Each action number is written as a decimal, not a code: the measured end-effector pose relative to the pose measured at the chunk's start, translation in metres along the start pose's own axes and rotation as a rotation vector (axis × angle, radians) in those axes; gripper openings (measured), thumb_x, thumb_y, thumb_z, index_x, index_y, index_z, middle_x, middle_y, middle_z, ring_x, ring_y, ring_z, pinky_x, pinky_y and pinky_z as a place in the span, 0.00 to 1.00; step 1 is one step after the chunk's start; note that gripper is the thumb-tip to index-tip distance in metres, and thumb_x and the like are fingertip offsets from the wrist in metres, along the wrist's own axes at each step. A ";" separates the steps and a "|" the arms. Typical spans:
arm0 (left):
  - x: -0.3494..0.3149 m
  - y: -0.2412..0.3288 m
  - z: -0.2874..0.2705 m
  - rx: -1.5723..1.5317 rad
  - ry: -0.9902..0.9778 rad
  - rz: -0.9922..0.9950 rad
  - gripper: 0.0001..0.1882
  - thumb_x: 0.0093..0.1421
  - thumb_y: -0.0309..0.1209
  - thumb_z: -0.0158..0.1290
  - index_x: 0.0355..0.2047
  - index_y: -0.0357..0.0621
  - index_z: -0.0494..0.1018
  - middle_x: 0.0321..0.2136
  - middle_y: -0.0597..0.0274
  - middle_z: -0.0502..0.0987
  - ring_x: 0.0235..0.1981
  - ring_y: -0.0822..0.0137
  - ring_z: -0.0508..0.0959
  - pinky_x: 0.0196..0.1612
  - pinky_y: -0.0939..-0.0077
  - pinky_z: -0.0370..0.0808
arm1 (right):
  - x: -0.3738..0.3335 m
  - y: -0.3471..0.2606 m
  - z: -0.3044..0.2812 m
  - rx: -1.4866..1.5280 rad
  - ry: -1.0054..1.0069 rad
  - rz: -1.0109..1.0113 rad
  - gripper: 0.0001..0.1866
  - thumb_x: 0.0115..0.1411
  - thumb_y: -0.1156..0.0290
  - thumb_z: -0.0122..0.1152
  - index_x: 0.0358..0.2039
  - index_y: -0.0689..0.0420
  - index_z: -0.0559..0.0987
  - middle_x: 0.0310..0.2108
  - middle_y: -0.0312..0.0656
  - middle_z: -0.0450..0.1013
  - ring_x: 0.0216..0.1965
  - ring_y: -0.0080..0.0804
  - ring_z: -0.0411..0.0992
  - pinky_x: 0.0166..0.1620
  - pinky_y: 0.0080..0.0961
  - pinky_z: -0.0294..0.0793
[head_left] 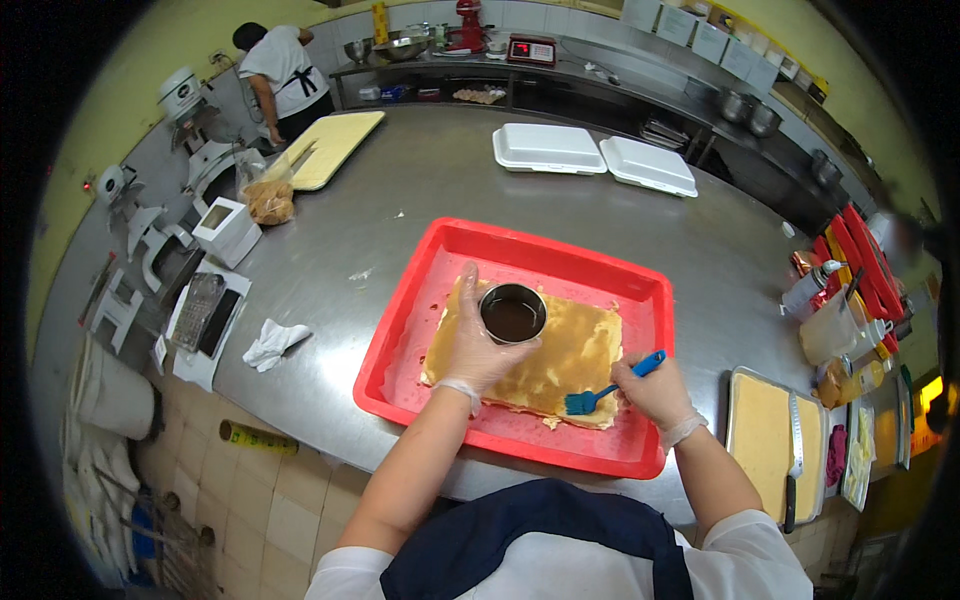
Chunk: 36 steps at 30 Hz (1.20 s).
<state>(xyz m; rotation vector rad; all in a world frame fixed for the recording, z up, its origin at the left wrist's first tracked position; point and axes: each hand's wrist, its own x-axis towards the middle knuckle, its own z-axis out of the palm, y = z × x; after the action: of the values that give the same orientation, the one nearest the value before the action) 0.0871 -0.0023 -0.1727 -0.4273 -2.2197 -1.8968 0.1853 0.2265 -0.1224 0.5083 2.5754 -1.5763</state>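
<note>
A red plastic tray (400,310) holds a rectangular sheet of cake (560,345), its top mostly wet and brown with paler patches near the right end. My left hand (478,345), in a clear glove, grips a round metal cup (513,313) of dark brown liquid above the cake's left part. In my gloved right hand (655,390) is a blue pastry brush (590,401). Its bristles rest on the cake's near right edge, where some cream shows at the side.
A sheet pan of cake with a knife (795,450) lies at the right. White foam boxes (550,148) and a yellow sheet on a tray (335,150) stand at the back. Bottles (810,285) line the right edge; a crumpled cloth (275,345) lies left. Another person (285,75) stands far left.
</note>
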 end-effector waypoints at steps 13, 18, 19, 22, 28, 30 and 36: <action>-0.007 -0.008 0.007 -0.129 -0.311 0.085 0.70 0.32 0.27 0.73 0.67 0.53 0.34 0.51 0.54 0.67 0.53 0.59 0.71 0.58 0.65 0.68 | -0.011 -0.025 -0.010 0.411 0.143 -0.463 0.09 0.62 0.68 0.56 0.27 0.60 0.78 0.22 0.35 0.72 0.23 0.20 0.69 0.28 0.18 0.68; -0.011 -0.012 0.008 -0.197 -0.413 0.080 0.71 0.32 0.28 0.74 0.67 0.55 0.32 0.51 0.53 0.66 0.54 0.59 0.70 0.58 0.64 0.67 | 0.000 -0.026 0.031 0.094 0.014 -0.527 0.10 0.61 0.68 0.57 0.28 0.61 0.78 0.23 0.36 0.73 0.25 0.21 0.70 0.29 0.18 0.69; -0.011 -0.013 0.007 -0.158 -0.413 0.105 0.71 0.32 0.28 0.74 0.67 0.56 0.32 0.51 0.54 0.66 0.54 0.59 0.69 0.58 0.64 0.67 | -0.001 -0.027 0.030 0.149 -0.005 -0.473 0.10 0.61 0.67 0.58 0.29 0.61 0.79 0.24 0.36 0.74 0.26 0.21 0.71 0.30 0.18 0.69; -0.011 -0.015 0.006 -0.104 -0.387 0.138 0.72 0.32 0.28 0.74 0.67 0.57 0.31 0.52 0.54 0.66 0.54 0.58 0.69 0.59 0.63 0.66 | -0.009 -0.030 0.007 0.426 0.019 -0.277 0.11 0.60 0.65 0.59 0.29 0.61 0.79 0.25 0.37 0.75 0.25 0.20 0.72 0.28 0.16 0.70; -0.005 -0.019 0.009 -0.153 -0.340 0.059 0.72 0.32 0.28 0.74 0.67 0.57 0.31 0.52 0.54 0.66 0.55 0.58 0.68 0.60 0.63 0.65 | -0.032 -0.021 -0.028 0.340 0.167 -0.093 0.12 0.59 0.65 0.59 0.26 0.62 0.79 0.21 0.36 0.74 0.23 0.18 0.71 0.27 0.16 0.70; -0.005 -0.018 0.008 -0.161 -0.337 0.058 0.72 0.32 0.29 0.74 0.67 0.56 0.32 0.52 0.55 0.66 0.55 0.59 0.68 0.60 0.64 0.65 | -0.032 -0.010 -0.016 0.192 0.141 0.019 0.12 0.58 0.65 0.59 0.26 0.63 0.79 0.19 0.36 0.74 0.22 0.18 0.71 0.26 0.17 0.70; -0.007 -0.011 0.006 -0.060 -0.324 0.054 0.72 0.32 0.30 0.74 0.68 0.54 0.32 0.52 0.53 0.66 0.54 0.58 0.69 0.60 0.64 0.65 | -0.026 0.009 0.004 0.138 0.121 -0.108 0.13 0.57 0.65 0.59 0.26 0.63 0.80 0.17 0.39 0.73 0.21 0.21 0.71 0.27 0.23 0.70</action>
<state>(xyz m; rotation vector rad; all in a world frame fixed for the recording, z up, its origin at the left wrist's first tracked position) 0.0903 0.0013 -0.1867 -0.8504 -2.3167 -1.9891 0.2124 0.2204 -0.1254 0.4976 2.6348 -1.8232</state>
